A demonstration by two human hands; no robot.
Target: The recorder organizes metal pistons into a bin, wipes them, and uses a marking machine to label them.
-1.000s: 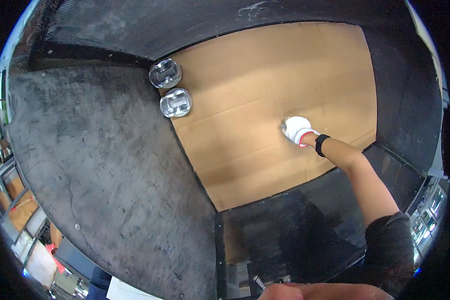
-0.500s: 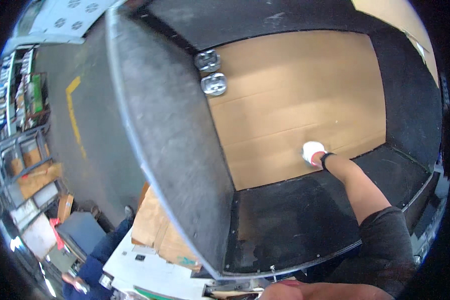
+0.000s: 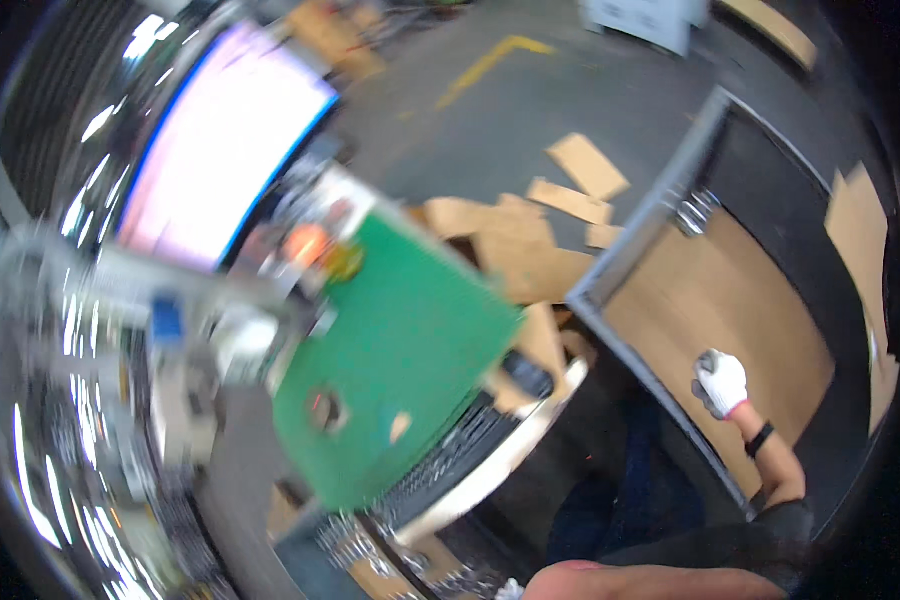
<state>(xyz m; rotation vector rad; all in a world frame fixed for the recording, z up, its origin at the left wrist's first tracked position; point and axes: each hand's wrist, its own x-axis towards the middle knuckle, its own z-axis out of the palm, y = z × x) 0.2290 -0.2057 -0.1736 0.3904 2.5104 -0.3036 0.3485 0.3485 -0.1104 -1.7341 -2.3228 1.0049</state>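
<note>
My right hand [image 3: 722,385], in a white glove with grey fingers and a black band at the wrist, is over the cardboard sheet [image 3: 760,290] lining a dark, high-walled bin [image 3: 660,385]. Its fingers are curled in and I see nothing held in them. Two shiny round metal parts [image 3: 697,212], piston-like, lie together in the bin's far left corner. My left forearm [image 3: 650,580] crosses the lower edge. A scrap of white glove [image 3: 510,590] shows at its end, the fingers cut off by the frame.
To the left stands a green-topped workbench [image 3: 410,330] beside a large bright screen [image 3: 225,150]. Flattened cardboard [image 3: 520,245] lies between bench and bin. Several shiny metal parts [image 3: 355,550] sit at the lower edge. A cardboard flap [image 3: 860,250] leans at the bin's right.
My view has swung left, bringing the bench and screen in and shifting the bin right. My right hand appears raised from the cardboard sheet. The two metal parts remain in their corner.
</note>
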